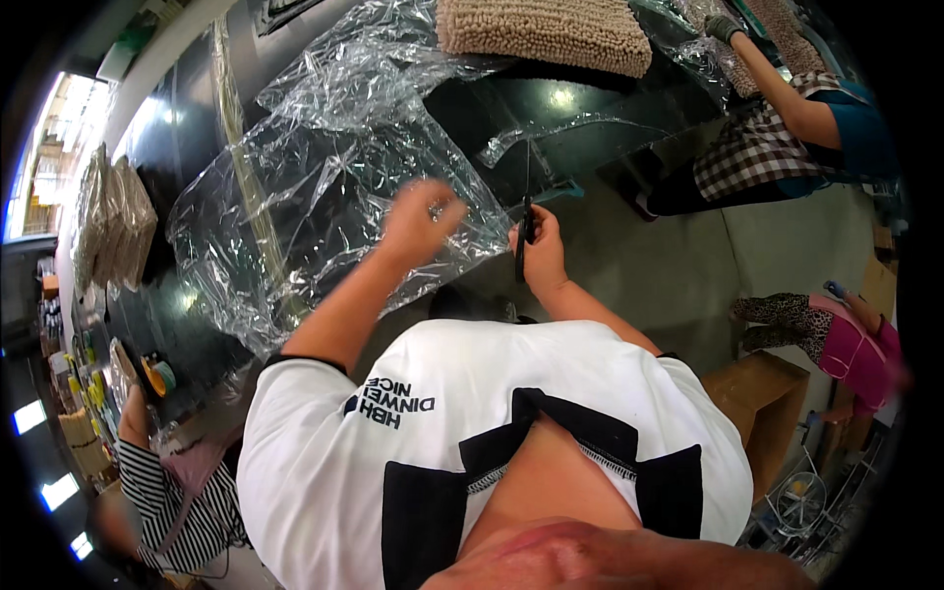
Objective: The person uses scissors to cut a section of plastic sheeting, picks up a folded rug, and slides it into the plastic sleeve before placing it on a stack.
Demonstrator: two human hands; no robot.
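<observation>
A large sheet of clear plastic film lies crumpled over the dark table. Over its near right part is my left hand, smeared by motion, its fingers loosely curved. Whether it pinches the film cannot be made out. At the film's near right corner, my right hand is closed round a pair of scissors with black handles. The blades point away from me, past the table's edge. Beyond the film rests a beige, shaggy-pile mat stack.
A yellowish tape strip crosses the table. Wrapped beige bundles stand at left. One co-worker in a checked apron handles mats at far right; another person in stripes is at lower left. A cardboard box sits right.
</observation>
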